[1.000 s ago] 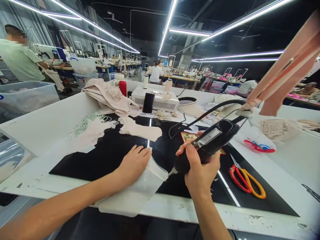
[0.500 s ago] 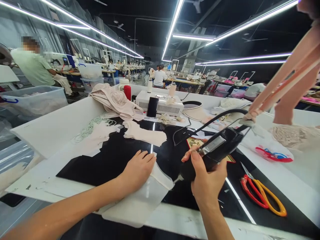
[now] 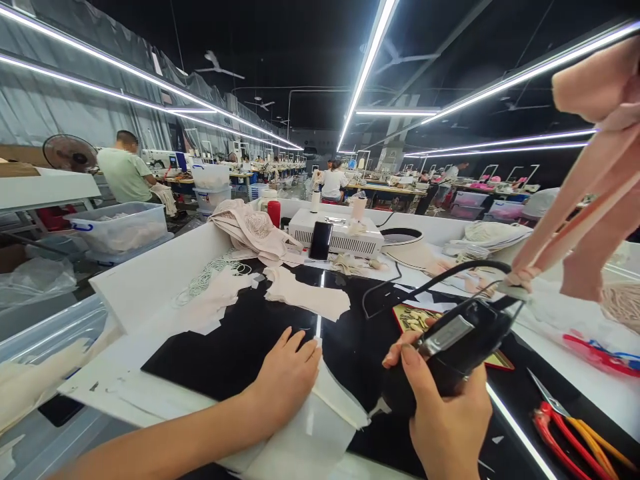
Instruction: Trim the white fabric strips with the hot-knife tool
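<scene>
My left hand [image 3: 290, 377] lies flat, fingers stretched out, pressing down a cream fabric piece [image 3: 335, 395] and a translucent white sheet [image 3: 320, 430] near the front of the black work surface. My right hand [image 3: 447, 413] is wrapped round a black handheld power tool [image 3: 463, 357] with a grey metal switch plate. Its flat metal tip [image 3: 380, 407] is at the right corner of the fabric piece; whether they touch I cannot tell. Pink fabric straps [image 3: 565, 200] are tied to the tool's rear end, where a black cord [image 3: 450, 272] loops away.
Scissors [image 3: 563, 413] with red and orange handles lie at right. A shallow tray [image 3: 505, 361] of small parts sits partly behind the tool. Cut fabric [image 3: 305, 290], a phone [image 3: 321, 240], a white vented box [image 3: 287, 230] and stacked bra pieces [image 3: 245, 223] are farther back. Co-workers sit beyond.
The camera view has tilted up and turned left, so everything sits lower and farther right. My hands keep their hold, and the tool tip stays by the fabric's corner.
</scene>
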### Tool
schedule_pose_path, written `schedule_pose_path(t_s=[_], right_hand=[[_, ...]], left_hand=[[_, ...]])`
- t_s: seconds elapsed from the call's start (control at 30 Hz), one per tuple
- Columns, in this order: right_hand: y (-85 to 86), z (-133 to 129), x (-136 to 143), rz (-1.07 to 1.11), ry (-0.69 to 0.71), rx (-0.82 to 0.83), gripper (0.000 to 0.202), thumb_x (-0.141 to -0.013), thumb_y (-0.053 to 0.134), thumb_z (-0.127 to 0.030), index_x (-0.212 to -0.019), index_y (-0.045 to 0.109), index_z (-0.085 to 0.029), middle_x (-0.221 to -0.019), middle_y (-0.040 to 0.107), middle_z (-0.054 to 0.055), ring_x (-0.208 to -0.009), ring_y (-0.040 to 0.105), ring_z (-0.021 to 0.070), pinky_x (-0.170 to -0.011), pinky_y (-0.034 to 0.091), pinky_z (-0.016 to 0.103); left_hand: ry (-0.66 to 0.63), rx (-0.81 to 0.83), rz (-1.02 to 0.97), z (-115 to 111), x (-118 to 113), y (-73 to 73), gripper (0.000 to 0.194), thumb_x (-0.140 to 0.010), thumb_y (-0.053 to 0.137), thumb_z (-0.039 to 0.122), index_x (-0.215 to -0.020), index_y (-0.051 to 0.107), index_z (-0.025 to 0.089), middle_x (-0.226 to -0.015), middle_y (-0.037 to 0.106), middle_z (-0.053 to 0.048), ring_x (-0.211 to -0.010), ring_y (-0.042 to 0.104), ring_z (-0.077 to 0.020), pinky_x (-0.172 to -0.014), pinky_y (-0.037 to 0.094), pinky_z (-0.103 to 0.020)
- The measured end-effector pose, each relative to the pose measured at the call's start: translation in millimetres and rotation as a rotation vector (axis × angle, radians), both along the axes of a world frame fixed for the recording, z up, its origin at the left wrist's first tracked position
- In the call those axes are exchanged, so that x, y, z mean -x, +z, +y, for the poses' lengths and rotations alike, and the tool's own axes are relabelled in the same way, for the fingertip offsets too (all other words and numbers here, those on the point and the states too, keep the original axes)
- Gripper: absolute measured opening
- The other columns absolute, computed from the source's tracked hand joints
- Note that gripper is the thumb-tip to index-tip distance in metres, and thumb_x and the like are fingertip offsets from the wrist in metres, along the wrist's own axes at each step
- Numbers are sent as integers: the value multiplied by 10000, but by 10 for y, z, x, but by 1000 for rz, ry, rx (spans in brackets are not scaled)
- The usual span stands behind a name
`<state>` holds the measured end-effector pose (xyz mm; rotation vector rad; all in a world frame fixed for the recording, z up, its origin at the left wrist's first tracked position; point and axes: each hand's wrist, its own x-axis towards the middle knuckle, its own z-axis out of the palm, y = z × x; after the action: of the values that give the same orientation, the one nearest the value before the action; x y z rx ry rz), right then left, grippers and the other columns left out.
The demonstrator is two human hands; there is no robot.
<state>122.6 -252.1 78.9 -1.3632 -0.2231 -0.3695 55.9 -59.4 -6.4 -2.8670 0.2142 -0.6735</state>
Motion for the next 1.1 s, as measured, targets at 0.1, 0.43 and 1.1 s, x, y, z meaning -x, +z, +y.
schedule_pose_path(t_s=[0.1, 0.43, 1.1], right_hand=[[-10, 1, -3, -15, 9, -8, 473, -725, 873, -480, -1026, 623, -215, -775, 709, -14, -618, 647, 162, -642, 530, 329], [3, -28, 8, -119, 92, -72, 332, -799, 837, -335, -1002, 592, -241, -785, 680, -46, -586, 633, 138, -628, 546, 320], [-25, -126, 14, 7, -23, 33, 443, -694, 886, -504, -928, 655, -207, -711, 720, 25, -584, 654, 199, -538, 527, 324]], left_hand=[[-25, -57, -92, -28, -8, 26, 305, -1048, 540, 242, -1299, 665, 121, -1301, 719, -77, -1272, 625, -311, -1114, 467, -486], [-527, 197, 17, -454, 198, 268, 172, -1005, 511, 56, -1099, 643, 114, -1063, 692, -72, -1029, 654, -190, -928, 578, -289], [-581, 67, -27, -513, 61, 78, 147, -1026, 567, 149, -885, 609, 159, -848, 649, -17, -820, 647, -128, -873, 560, -240]])
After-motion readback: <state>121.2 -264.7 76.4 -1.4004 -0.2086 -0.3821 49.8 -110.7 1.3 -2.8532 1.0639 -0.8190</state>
